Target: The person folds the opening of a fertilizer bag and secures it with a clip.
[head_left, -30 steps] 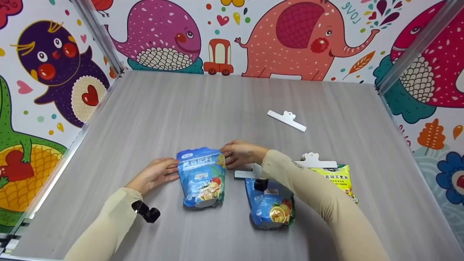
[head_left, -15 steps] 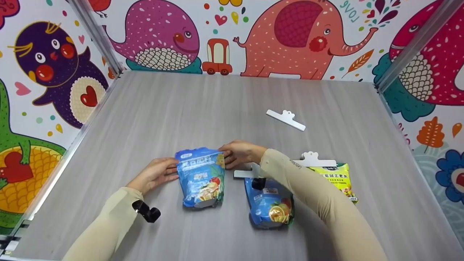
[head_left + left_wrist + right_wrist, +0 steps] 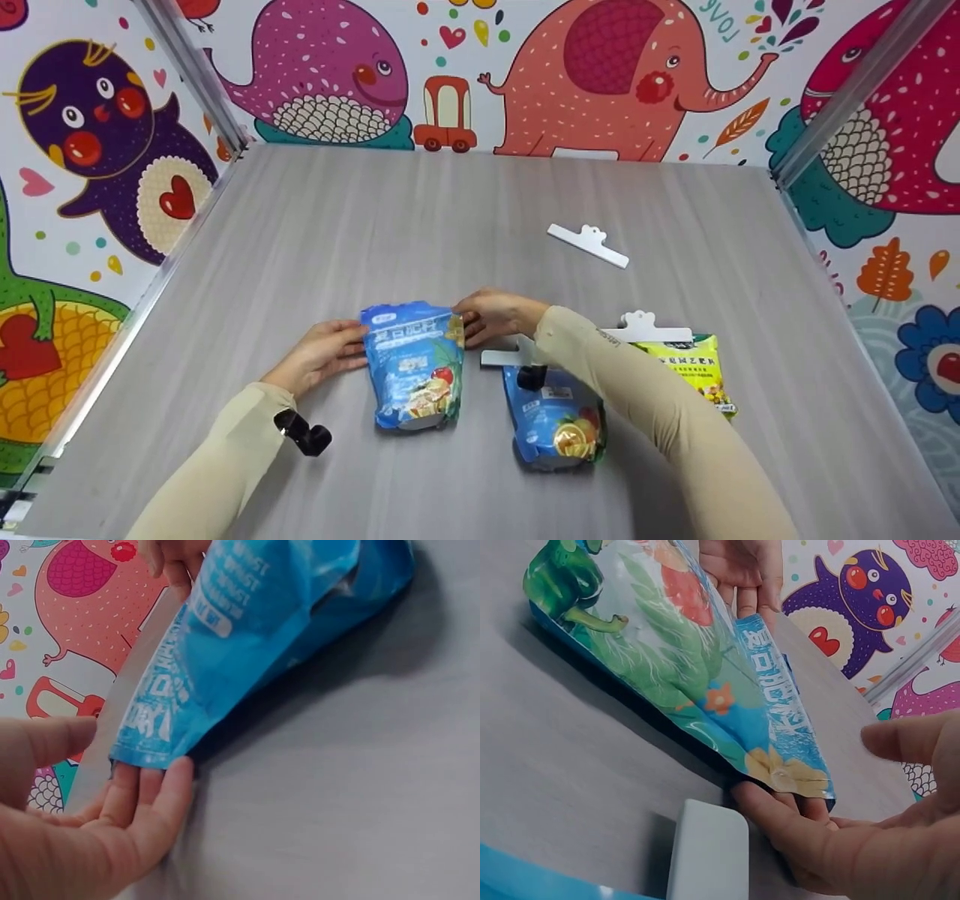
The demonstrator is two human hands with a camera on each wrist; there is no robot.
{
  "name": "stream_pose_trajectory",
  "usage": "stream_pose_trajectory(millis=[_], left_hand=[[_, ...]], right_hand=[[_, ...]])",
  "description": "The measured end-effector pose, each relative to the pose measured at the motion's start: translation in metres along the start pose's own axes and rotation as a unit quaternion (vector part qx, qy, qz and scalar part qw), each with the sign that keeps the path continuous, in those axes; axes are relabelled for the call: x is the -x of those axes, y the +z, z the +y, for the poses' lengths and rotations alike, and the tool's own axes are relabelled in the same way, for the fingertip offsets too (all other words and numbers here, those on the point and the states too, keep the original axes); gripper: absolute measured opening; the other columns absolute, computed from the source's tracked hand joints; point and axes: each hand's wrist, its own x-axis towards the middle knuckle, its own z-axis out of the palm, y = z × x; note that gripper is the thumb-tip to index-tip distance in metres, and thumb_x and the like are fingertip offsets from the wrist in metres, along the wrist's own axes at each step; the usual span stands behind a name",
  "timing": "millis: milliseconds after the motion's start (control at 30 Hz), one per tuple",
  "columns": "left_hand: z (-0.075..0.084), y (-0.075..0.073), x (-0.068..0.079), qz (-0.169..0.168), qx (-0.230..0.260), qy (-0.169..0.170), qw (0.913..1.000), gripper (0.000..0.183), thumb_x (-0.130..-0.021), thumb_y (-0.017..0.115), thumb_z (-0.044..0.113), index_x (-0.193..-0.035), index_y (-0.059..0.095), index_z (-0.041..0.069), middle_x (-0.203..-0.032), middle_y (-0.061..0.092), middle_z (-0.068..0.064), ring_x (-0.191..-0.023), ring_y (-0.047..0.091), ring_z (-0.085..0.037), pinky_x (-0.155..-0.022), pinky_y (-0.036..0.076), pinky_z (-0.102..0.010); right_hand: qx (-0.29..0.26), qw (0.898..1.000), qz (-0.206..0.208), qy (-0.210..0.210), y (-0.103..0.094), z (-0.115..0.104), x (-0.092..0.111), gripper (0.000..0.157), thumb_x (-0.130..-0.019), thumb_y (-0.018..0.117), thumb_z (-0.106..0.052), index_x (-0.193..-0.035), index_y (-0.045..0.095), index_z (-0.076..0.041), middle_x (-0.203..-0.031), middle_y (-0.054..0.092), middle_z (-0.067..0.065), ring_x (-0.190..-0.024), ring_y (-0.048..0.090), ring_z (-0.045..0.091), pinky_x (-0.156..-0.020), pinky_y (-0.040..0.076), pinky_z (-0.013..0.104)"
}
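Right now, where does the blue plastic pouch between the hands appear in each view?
Head: the pouch is left of centre, lower half.
Left wrist: the pouch is upper middle, slanting down-left.
Right wrist: the pouch is upper left, reaching past centre.
Shared landmark: the purple cartoon whale, partly visible in both wrist views.

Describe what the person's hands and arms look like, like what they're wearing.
The left hand and right hand are bare, without gloves. Both arms are covered by plain beige long sleeves: the left sleeve and the right sleeve, which has small dark lettering near its cuff. A small black device sits at each wrist, left and right.
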Motion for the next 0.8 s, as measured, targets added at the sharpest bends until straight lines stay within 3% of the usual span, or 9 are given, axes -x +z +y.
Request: stream_pose_trajectory(millis=[200,467,633,800], left_hand=[[0.0003,-0.0024,0.0015,-0.018,0.003,0.019,0.9997,0.068,-0.096,0.068,0.013,-0.14,0.028,-0.019,-0.1,0.06,-0.012,-0.086,0.064,-0.018,-0.079,0.056,-0.031],[-0.0007,0.0018,-0.002,0.003,-0.004,0.015,0.9999,0.061,-0.096,0.062,0.001,-0.142,0.025,-0.016,-0.098,0.059,-0.009,-0.08,0.063,-0.015,-0.076,0.057,-0.031],[-0.0005,0.0028,-0.0022,0.011,-0.013,0.02,0.9997,0.041,-0.098,0.059,0.0,-0.13,0.037,-0.011,-0.091,0.058,-0.006,-0.076,0.06,-0.014,-0.071,0.056,-0.029],[-0.0002,0.0036,-0.0027,0.018,-0.024,0.048,0.9984,0.021,-0.098,0.057,-0.001,-0.114,0.044,-0.004,-0.088,0.055,-0.005,-0.074,0.06,-0.014,-0.066,0.056,-0.029]], right_hand=[[-0.007,1.0,0.001,-0.002,0.0022,0.0008,-0.001,0.035,-0.103,0.049,-0.01,-0.133,0.046,0.009,-0.103,0.052,0.016,-0.095,0.059,0.029,-0.098,0.047,0.051],[-0.01,1.0,-0.006,-0.008,0.0028,0.0005,0.0,0.016,-0.104,0.049,-0.009,-0.112,0.055,0.004,-0.098,0.057,0.015,-0.089,0.061,0.026,-0.091,0.051,0.048],[-0.008,1.0,0.0,-0.017,0.0036,0.0007,0.0014,0.014,-0.106,0.047,-0.01,-0.112,0.054,0.0,-0.097,0.057,0.015,-0.086,0.06,0.025,-0.087,0.053,0.047],[-0.005,0.999,0.015,-0.033,0.0048,0.0003,0.0038,0.005,-0.105,0.047,-0.009,-0.107,0.043,-0.008,-0.096,0.052,0.013,-0.082,0.055,0.024,-0.072,0.056,0.041]])
